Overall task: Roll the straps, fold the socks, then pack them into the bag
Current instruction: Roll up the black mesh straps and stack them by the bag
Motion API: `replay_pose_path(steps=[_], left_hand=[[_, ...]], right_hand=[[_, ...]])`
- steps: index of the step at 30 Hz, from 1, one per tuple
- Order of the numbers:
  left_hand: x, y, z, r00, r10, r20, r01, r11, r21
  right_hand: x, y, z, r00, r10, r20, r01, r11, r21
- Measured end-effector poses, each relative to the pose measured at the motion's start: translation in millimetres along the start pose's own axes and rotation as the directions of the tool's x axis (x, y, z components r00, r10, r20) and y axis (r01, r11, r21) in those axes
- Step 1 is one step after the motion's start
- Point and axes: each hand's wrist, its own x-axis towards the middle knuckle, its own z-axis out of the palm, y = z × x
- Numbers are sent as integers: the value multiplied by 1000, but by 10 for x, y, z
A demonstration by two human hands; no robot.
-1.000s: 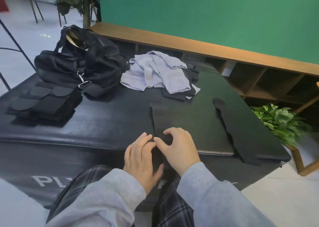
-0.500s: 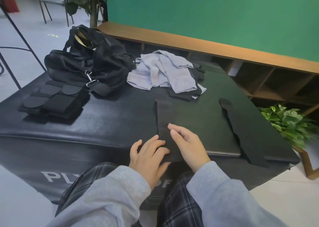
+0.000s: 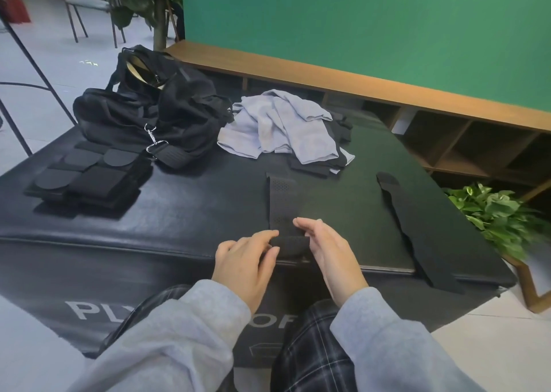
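A black perforated strap (image 3: pixel 281 196) lies lengthwise on the black padded box (image 3: pixel 185 212), its near end wound into a small roll (image 3: pixel 290 245) at the front edge. My left hand (image 3: pixel 244 260) grips the roll's left end with curled fingers and thumb. My right hand (image 3: pixel 328 248) holds the right end, fingers reaching over the strap. A second black strap (image 3: pixel 417 227) lies flat to the right, its near end hanging over the edge. A black bag (image 3: pixel 155 114) sits at the back left. Grey and black socks (image 3: pixel 283 129) are heaped behind the strap.
A stack of flat black straps and pads (image 3: pixel 86 177) lies at the left of the box. A wooden shelf unit (image 3: pixel 447 141) and green wall stand behind. A potted plant (image 3: pixel 501 215) is at the right, chairs (image 3: pixel 92 10) far left.
The near end of the strap, flat under my hands a second ago, is now wound into a small roll held between both hands. The camera has moved slightly.
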Motion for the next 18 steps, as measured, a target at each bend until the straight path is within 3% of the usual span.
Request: replay_pose_path(steps=[8,14,18], left_hand=[[109,33,53,995,0,-99,-4,999,-41],[119,-91,139,968,229,-104,-200,951,235],[94,-110,169,963,252,-95,-224,944,242]], right_hand=[[52,83,13,996,-34,-85,40,997,65],[52,79,39,993,-41,-107,52,993,108],[17,68,58,989,-95,-112,86,993,-86]])
